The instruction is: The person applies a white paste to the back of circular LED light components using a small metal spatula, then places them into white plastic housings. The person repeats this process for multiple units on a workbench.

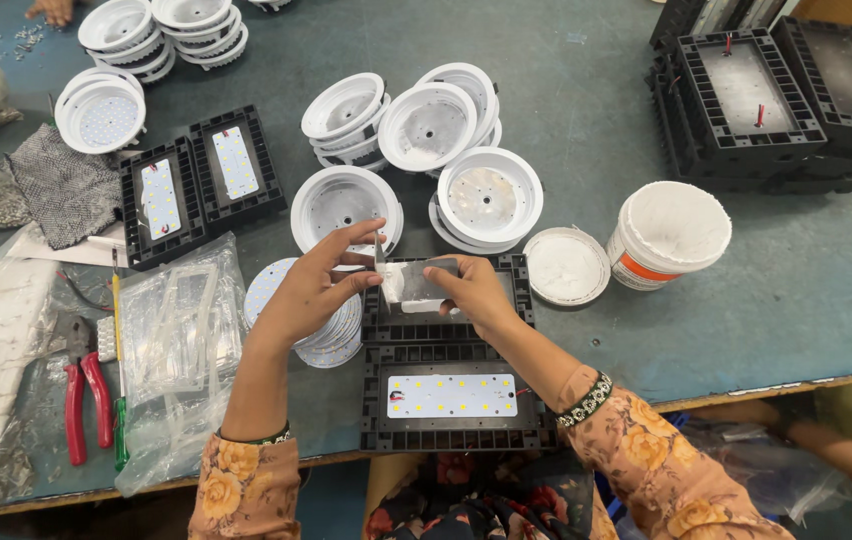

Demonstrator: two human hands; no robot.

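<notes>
My left hand (314, 285) and my right hand (471, 290) hold a small rectangular metal plate (416, 283) smeared with white paste between them, above a black finned rectangular housing (506, 275). A second black housing (451, 398) with a white LED board fitted in it lies nearer me at the table edge. A stack of round white LED boards (331, 335) sits just under my left wrist.
Several white round lamp housings (426, 125) lie beyond my hands. A white tub of paste (671, 232) and its lid (566, 265) stand at the right. Black housings (766, 100) are stacked far right, two more (196, 180) at left. Red pliers (86, 390) and plastic bags (181, 350) lie left.
</notes>
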